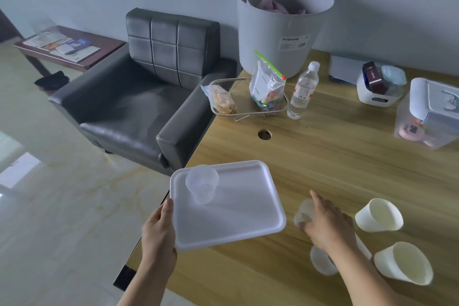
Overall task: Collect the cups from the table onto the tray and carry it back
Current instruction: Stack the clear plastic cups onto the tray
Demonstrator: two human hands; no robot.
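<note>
Now, L hand [159, 228] gripping white tray [238, 216] at its 9 o'clock edge; clear cup [201, 186] on tray at 11 o'clock. R hand [327, 225] closed round frosted cup [304, 213] on table [323, 156], 3 o'clock of tray.

We are seeing a grey bucket [280, 30] standing at the desk's [335, 169] far edge, a water bottle [303, 90] just before it, and a wire basket [248, 107] sitting near the left edge.

Soft dim daylight, floor [37, 169] glare, wide-angle edge warping.
</note>
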